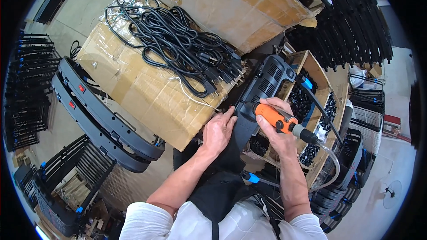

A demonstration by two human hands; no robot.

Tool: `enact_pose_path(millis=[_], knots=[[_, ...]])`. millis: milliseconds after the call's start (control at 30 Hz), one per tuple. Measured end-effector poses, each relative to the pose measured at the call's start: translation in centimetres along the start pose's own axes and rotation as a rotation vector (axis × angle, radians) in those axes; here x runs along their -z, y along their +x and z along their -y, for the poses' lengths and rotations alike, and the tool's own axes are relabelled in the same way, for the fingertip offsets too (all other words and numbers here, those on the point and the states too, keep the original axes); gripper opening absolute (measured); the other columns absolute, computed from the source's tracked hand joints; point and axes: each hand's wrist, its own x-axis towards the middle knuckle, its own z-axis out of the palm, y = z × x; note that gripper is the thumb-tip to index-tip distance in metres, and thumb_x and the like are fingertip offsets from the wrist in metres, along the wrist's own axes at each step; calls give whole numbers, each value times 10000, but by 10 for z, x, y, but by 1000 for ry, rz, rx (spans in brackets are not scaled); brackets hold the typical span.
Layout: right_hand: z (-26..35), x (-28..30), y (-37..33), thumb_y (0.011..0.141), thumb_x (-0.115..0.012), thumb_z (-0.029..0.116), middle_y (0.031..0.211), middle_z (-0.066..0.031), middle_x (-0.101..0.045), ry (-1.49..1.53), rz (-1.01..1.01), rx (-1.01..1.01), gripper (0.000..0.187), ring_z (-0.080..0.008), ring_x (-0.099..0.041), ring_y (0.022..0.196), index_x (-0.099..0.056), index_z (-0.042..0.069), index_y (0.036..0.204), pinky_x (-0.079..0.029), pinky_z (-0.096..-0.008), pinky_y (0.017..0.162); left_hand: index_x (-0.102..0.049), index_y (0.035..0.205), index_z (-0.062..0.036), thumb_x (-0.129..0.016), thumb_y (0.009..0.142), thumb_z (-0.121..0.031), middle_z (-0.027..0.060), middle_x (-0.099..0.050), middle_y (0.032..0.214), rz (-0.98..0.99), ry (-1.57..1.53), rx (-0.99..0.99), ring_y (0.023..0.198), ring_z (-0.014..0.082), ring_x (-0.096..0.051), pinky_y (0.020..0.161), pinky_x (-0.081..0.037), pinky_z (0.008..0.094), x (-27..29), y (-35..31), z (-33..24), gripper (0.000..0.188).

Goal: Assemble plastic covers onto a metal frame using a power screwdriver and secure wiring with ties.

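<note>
A long black plastic housing (pixel 269 79) with vent slots lies in front of me, with a smooth dark section running toward my body. My right hand (pixel 278 134) is wrapped round an orange air screwdriver (pixel 275 118). Its nose end meets the housing near the middle, and the bit is hidden. A clear hose (pixel 334 160) trails from the tool's rear. My left hand (pixel 217 132) grips the left edge of the housing, fingertips against it and the other fingers curled. Any small part under the fingertips is hidden.
Black power cords (pixel 178 40) lie heaped on a cardboard box (pixel 129 84) at the left. Wooden bins (pixel 330 91) of small black parts stand at the right. Curved grey housings (pixel 106 120) with red switches are left of the box. Black frames (pixel 342 22) are stacked at the far right.
</note>
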Motion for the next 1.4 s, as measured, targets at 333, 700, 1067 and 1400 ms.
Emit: enact_pose_path(millis=[333,700,1067,1400], knots=[[8,-10,13,863,-813,36,1286,-148,-724,-157,143,-58,338,-202,-706,1117,-684,22,1176,-567,-349,1004,-729,1309,-85,-741,965,-200,210,-698,866,-20,-40,-12,817,388,-694,757,-564,472,-3,0,7,363],[-2,-11,17,873,-820,69,1188,-99,-740,-60,123,-32,438,-177,-707,1064,-653,40,1276,-565,-321,962,-726,1282,-59,-737,965,-203,234,-713,949,-1,-70,-21,881,411,-698,796,-561,490,-3,-3,8,349],[22,52,-102,866,-778,65,1272,-233,-708,412,-241,-34,602,-363,-671,1229,-506,-12,1398,-472,-501,1136,-600,1280,-28,-513,1134,-201,56,-685,1049,559,-1382,734,865,138,-672,699,-553,283,24,-88,-33,242],[-7,92,-238,886,-767,77,1270,-227,-697,448,-270,-25,570,-322,-682,1193,-518,10,1395,-496,-471,1098,-653,1199,-74,-531,1135,-314,29,-708,952,663,-1240,768,777,122,-662,670,-540,265,-26,-176,-34,277]])
